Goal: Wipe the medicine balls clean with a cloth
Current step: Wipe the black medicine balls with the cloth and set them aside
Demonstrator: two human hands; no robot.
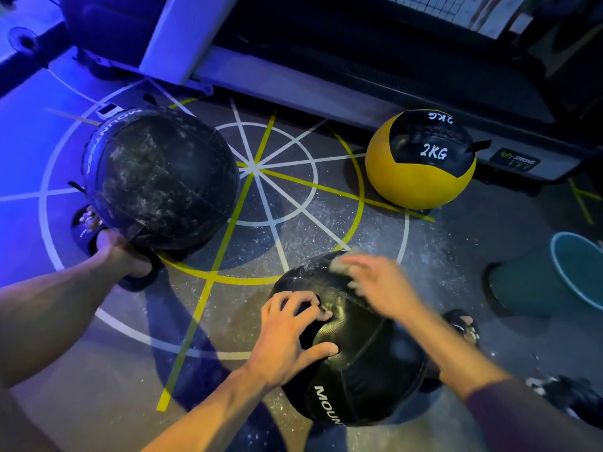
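Black medicine ball (352, 353): on floor (130, 337), near wearer. Left hand (290, 334) splayed, fingertips bracing its top. Right hand (378, 285), blurred, presses pale cloth (342, 264) on far side; grip indiscernible. Risk: ball rolling from under the stroke if bracing slackens. Dusty black ball (160, 181) beyond.

Left hand (290, 334) spread, fingers (313, 303) curled; right hand (381, 285) blurred, fingers bent.

Yellow-and-black ball (421, 161), teal bucket (576, 269)
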